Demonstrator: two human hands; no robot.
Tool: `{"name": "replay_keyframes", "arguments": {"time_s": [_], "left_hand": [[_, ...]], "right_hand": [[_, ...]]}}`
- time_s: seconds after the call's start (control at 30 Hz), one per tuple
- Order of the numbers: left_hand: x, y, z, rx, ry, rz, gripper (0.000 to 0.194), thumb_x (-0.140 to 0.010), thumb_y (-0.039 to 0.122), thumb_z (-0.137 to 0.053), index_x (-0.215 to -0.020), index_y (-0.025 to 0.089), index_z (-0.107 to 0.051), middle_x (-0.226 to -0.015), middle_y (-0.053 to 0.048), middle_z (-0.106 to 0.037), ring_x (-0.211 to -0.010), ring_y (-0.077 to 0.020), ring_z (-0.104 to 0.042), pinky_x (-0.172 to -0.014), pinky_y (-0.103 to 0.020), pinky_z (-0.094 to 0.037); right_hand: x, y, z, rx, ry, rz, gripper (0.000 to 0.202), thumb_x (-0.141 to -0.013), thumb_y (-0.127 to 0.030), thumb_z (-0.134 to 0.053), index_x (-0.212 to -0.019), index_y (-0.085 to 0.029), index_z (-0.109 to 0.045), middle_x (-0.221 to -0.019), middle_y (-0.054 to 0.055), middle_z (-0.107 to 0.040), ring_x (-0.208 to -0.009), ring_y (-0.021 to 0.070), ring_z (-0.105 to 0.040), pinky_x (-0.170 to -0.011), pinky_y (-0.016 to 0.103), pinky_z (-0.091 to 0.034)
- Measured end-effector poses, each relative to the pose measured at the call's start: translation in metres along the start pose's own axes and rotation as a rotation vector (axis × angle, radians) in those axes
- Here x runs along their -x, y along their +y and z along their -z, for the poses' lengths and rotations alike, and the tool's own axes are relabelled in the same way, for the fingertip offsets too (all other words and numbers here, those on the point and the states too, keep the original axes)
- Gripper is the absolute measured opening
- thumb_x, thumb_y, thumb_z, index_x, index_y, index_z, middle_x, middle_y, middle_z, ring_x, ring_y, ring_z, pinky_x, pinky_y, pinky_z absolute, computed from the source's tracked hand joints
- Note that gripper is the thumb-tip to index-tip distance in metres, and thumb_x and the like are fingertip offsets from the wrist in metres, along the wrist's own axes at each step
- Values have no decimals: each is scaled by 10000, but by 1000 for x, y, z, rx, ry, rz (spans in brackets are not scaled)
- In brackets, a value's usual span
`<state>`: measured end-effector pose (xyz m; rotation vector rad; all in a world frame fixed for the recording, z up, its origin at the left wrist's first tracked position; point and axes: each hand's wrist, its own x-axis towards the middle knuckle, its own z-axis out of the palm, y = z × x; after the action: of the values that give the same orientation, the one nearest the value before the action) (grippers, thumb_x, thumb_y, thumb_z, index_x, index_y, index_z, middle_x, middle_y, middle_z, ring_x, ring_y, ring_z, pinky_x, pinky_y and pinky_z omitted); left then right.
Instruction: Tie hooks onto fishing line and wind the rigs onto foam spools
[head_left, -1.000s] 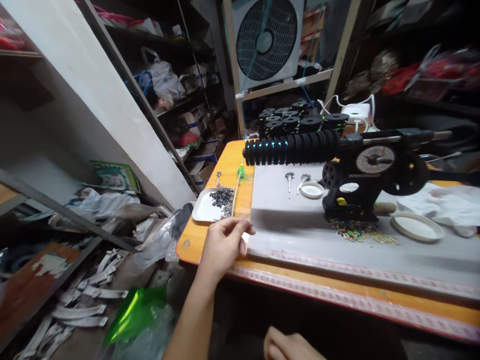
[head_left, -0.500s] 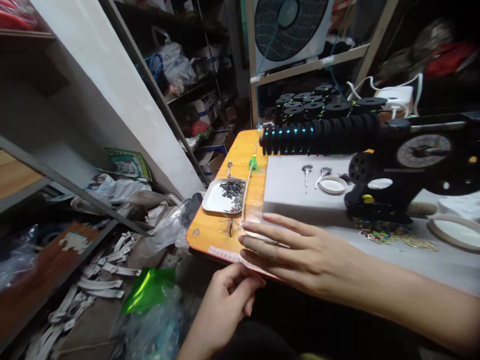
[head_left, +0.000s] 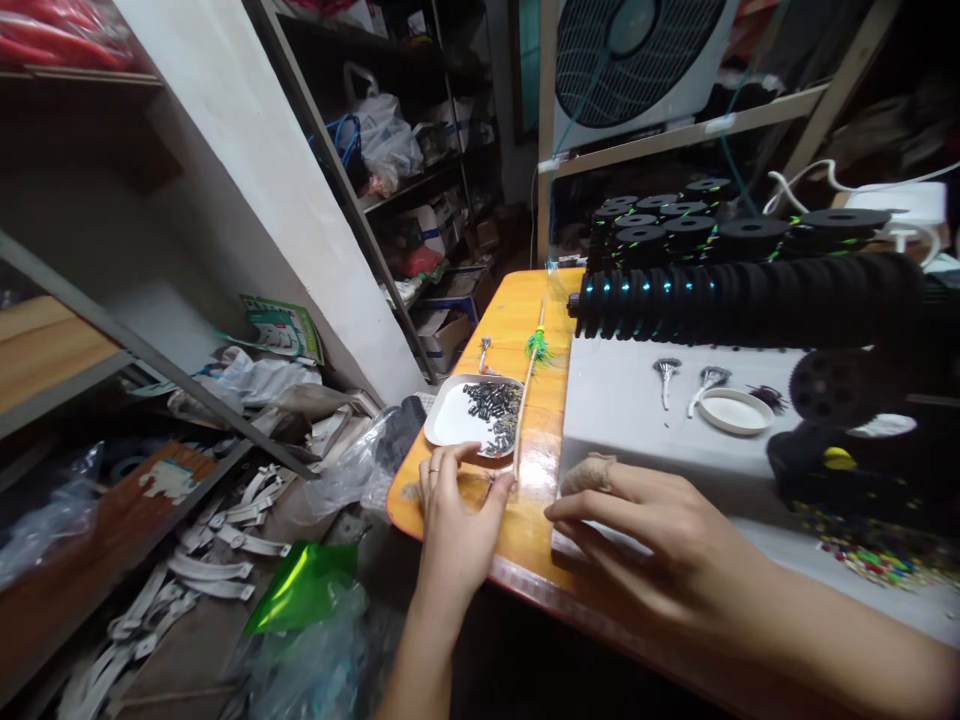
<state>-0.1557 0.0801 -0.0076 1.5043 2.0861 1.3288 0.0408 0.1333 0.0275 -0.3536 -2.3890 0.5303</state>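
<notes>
White tray (head_left: 448, 420), shallow, rounded corners

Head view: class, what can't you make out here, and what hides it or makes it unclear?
All in the head view:
1. Tabletop beneath the left hand: covered by that hand.
2. Palm of the right hand: turned away, hidden behind the back of the hand.
3. Fan: top cut off by the upper edge.
4. Black machine: right end cut off by the right edge.
5. Black pieces in the white tray: too small to count.
</notes>
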Motion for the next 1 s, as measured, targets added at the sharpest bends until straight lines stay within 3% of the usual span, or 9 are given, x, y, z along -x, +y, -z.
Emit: {"name": "replay_keyframes", "arguments": {"time_s": [0.07, 0.13, 0.23, 0.4, 0.77, 0.9, 1.0], "left_hand": [[1, 1, 0, -12, 4, -36, 54, -867, 244, -621, -844, 202, -646, -984, -77, -608, -1047, -264, -555, -973, -442, -399], [6, 3, 4, 52, 20, -53, 126, -885, 230, -604, -767, 195, -634, -1004, -82, -612, -1058, -252, -566, -980, -425, -399], [24, 10, 8, 372, 15, -17, 114, -900, 244, -608, -795, 199, -606, -1095, -77, -636, -1106, -228, -585, -982, -379, -419], [56, 25, -1, 787, -131, 145, 126, -914, 278, -619, -827, 195, -581, -830, -5, -596, -778, -137, -607, -723, -255, -487], [69, 49, -25, 1052, -72, 206, 180, -884, 299, -670, -771, 185, -590, -780, 6, -584, -683, -91, -574, -624, -185, -431], [71, 49, -31, 1071, -4, 201, 226, -817, 351, -741, -738, 181, -615, -763, -7, -595, -701, -119, -593, -635, -201, -451], [72, 46, -33, 1117, 66, 291, 256, -761, 368, -790, -730, 184, -613, -795, -1, -599, -644, -102, -575, -595, -196, -454]], "right_hand": [[0, 0, 0, -57, 30, -30, 154, -917, -126, -537, -1008, -178, -650, -820, 59, -624, -709, 152, -562, -605, 271, -444], [-1, 0, 1, -123, 73, -50, 178, -915, -104, -535, -1019, -176, -661, -851, 63, -638, -734, 139, -590, -624, 248, -468], [-4, -2, 3, -178, 138, -74, 186, -908, -97, -567, -1015, -181, -695, -847, 53, -659, -733, 117, -616, -630, 211, -485], [-6, -5, 3, -254, 160, -105, 159, -893, -122, -627, -975, -198, -739, -789, 29, -664, -701, 96, -616, -593, 173, -470], [-5, -20, 8, -223, 145, -186, 143, -908, -158, -592, -894, -201, -728, -715, 11, -630, -637, 97, -558, -560, 199, -414], [-3, -21, 5, -229, 103, -221, 164, -926, -182, -547, -862, -187, -698, -733, 26, -618, -652, 115, -554, -572, 228, -414], [-1, -22, 2, -229, 110, -230, 167, -922, -165, -537, -842, -180, -684, -730, 29, -614, -648, 117, -548, -561, 227, -414]]}}
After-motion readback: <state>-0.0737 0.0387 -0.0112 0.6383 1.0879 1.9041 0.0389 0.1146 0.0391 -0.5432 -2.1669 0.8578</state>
